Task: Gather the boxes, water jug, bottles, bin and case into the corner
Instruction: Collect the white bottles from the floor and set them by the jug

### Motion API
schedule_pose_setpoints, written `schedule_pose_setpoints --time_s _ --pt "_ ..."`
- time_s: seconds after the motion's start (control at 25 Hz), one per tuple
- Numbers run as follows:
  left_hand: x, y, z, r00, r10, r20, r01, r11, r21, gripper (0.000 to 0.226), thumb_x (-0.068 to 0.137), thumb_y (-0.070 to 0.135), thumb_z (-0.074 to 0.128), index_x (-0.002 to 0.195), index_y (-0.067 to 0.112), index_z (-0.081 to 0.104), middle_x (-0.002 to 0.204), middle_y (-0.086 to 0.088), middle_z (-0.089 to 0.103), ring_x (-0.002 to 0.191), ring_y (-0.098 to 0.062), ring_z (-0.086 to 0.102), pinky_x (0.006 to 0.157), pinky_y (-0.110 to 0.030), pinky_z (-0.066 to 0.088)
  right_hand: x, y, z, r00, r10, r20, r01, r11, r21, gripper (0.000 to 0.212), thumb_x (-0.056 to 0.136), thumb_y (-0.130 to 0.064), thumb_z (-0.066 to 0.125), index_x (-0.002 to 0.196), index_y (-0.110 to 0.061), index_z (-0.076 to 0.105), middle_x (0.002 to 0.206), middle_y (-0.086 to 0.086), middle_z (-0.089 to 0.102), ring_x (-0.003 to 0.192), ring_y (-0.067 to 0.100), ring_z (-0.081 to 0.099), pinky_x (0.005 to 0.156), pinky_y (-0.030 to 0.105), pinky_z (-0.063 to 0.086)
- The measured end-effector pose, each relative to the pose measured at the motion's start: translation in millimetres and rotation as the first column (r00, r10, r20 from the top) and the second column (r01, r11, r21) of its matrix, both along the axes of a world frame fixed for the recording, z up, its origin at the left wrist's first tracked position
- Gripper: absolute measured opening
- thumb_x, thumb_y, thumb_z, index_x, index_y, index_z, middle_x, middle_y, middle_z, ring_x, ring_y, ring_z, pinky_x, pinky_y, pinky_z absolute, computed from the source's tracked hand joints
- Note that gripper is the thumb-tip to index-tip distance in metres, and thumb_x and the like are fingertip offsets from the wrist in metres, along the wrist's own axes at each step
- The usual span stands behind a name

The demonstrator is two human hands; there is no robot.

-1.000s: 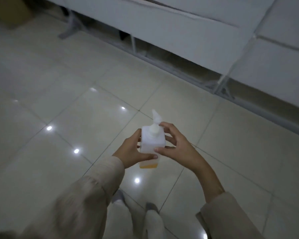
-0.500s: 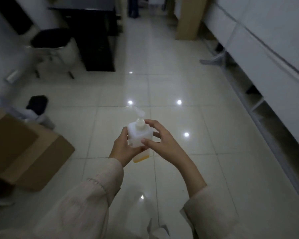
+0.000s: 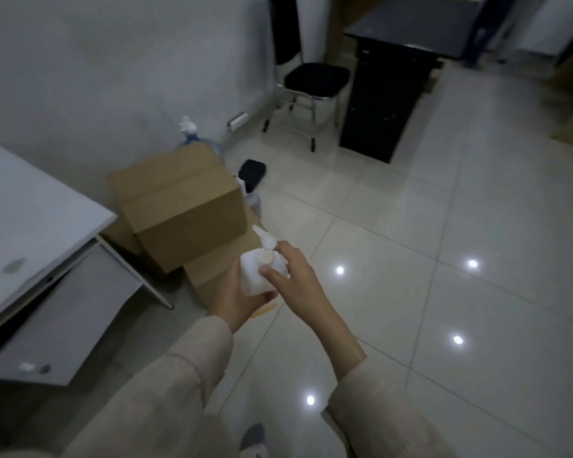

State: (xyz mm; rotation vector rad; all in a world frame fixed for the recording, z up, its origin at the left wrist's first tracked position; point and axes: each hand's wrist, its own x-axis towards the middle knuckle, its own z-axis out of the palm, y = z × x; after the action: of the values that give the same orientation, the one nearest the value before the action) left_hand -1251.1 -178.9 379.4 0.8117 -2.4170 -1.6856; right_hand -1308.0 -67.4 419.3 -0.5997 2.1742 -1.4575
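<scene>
A white square pump bottle [image 3: 258,272] with a little yellow liquid at its bottom is held in front of me. My left hand [image 3: 237,299] grips it from below and the left; my right hand [image 3: 293,276] wraps its top and right side. Ahead to the left, a large cardboard box [image 3: 179,203] sits against the wall, with a lower box [image 3: 219,269] under it. Behind the boxes stands a water jug [image 3: 191,135] with a white pump on top. A black case [image 3: 252,175] rests on a white bin [image 3: 253,201] right of the boxes.
A white table [image 3: 30,223] with a grey side panel stands at the left. A black chair [image 3: 313,82] and a dark desk [image 3: 387,94] stand farther back near the wall. Glossy tiled floor [image 3: 444,259] spreads to the right.
My view has swung left from the open floor and shelving toward the corner with the boxes, jug and case. Both hands kept hold of the pump bottle throughout.
</scene>
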Motion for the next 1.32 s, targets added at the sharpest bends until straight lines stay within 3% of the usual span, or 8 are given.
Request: schedule_pose_setpoints --time_s 0.12,0.24,0.36,0.48,0.68,0.88,1.08,1.32 --pt "-6.9 -39.3 10.7 0.996 0.082 -0.016 -0.081 0.994 0.068 0.053 0.071 0.009 0.075 0.109 0.028 0.043 0.097 0.012 0.054 0.09 -0.007 0.055 0.079 -0.022 0.047 -14.4 -53.4 4.5 0.998 0.049 -0.037 -0.051 0.998 -0.029 0.033 0.086 -0.016 0.059 0.118 -0.011 0.052 0.11 -0.002 0.046 0.103 0.013 0.046 0.077 0.01 0.036" --pt "-24.4 -68.2 6.6 0.99 0.144 0.003 -0.144 0.988 0.059 0.055 0.071 0.011 0.076 0.106 0.033 0.04 0.1 0.011 0.051 0.101 -0.013 0.05 0.094 -0.035 0.046 -40.2 -91.8 5.6 0.992 0.104 -0.071 -0.111 0.99 -0.092 0.023 0.086 -0.014 0.058 0.109 -0.012 0.059 0.116 0.001 0.051 0.106 0.009 0.049 0.084 0.011 0.038" --pt "-54.5 -90.8 -1.9 0.977 0.214 0.021 -0.215 0.972 0.096 0.062 0.069 0.011 0.076 0.119 0.027 0.043 0.107 0.008 0.051 0.104 -0.014 0.049 0.097 -0.039 0.045 -83.7 -120.6 4.3 0.976 0.212 -0.054 -0.216 0.972 -0.093 0.003 0.088 -0.016 0.055 0.09 -0.017 0.058 0.105 0.006 0.055 0.089 0.004 0.05 0.071 0.002 0.036" --pt "-96.5 -109.0 -9.7 0.957 0.286 0.042 -0.289 0.949 0.124 0.072 0.069 0.012 0.078 0.128 0.022 0.039 0.115 0.005 0.05 0.109 -0.014 0.048 0.099 -0.038 0.044 -138.0 -145.0 -0.3 0.942 0.328 -0.076 -0.332 0.942 -0.051 0.005 0.089 -0.018 0.054 0.085 -0.016 0.054 0.098 0.012 0.058 0.085 0.012 0.051 0.065 0.006 0.035" --pt "-174.2 -131.4 -10.0 0.917 0.399 0.023 -0.398 0.908 0.13 0.061 0.07 0.006 0.076 0.119 0.022 0.043 0.112 0.002 0.053 0.105 -0.014 0.051 0.088 -0.031 0.043 -232.6 -180.7 -1.5 0.807 0.576 -0.132 -0.571 0.818 0.075 0.009 0.09 -0.019 0.052 0.088 -0.012 0.055 0.091 0.005 0.056 0.085 0.014 0.05 0.071 0.02 0.037" --pt "-245.1 -166.3 -19.0 0.883 0.462 0.077 -0.468 0.876 0.112 0.079 0.062 0.023 0.078 0.13 0.015 0.039 0.128 -0.008 0.051 0.118 -0.025 0.049 0.099 -0.046 0.044 -318.4 -231.9 2.1 0.652 0.746 -0.135 -0.728 0.666 0.163 0.022 0.093 -0.024 0.049 0.097 -0.004 0.055 0.098 0.012 0.059 0.094 0.019 0.055 0.083 0.032 0.044" --pt "-307.9 -228.2 -22.5 0.86 0.509 0.044 -0.507 0.842 0.183 0.062 0.07 0.016 0.078 0.115 0.03 0.037 0.112 0.007 0.046 0.108 -0.018 0.047 0.075 -0.021 0.046 -385.3 -298.6 -4.8 0.724 0.67 -0.162 -0.659 0.742 0.124 0.029 0.093 -0.025 0.048 0.099 0.003 0.051 0.082 0.016 0.053 0.076 0.026 0.05 0.067 0.035 0.039" --pt "-373.6 -314.9 -12.3 0.869 0.492 0.042 -0.494 0.862 0.119 0.072 0.073 0.019 0.075 0.133 0.023 0.035 0.13 0.003 0.044 0.115 -0.013 0.042 0.092 -0.028 0.038 -452.2 -383.3 0.8 0.803 0.579 -0.142 -0.586 0.811 -0.005 0.018 0.093 -0.019 0.049 0.081 -0.006 0.046 0.065 -0.003 0.041 0.056 0.001 0.04 0.052 0.012 0.032"
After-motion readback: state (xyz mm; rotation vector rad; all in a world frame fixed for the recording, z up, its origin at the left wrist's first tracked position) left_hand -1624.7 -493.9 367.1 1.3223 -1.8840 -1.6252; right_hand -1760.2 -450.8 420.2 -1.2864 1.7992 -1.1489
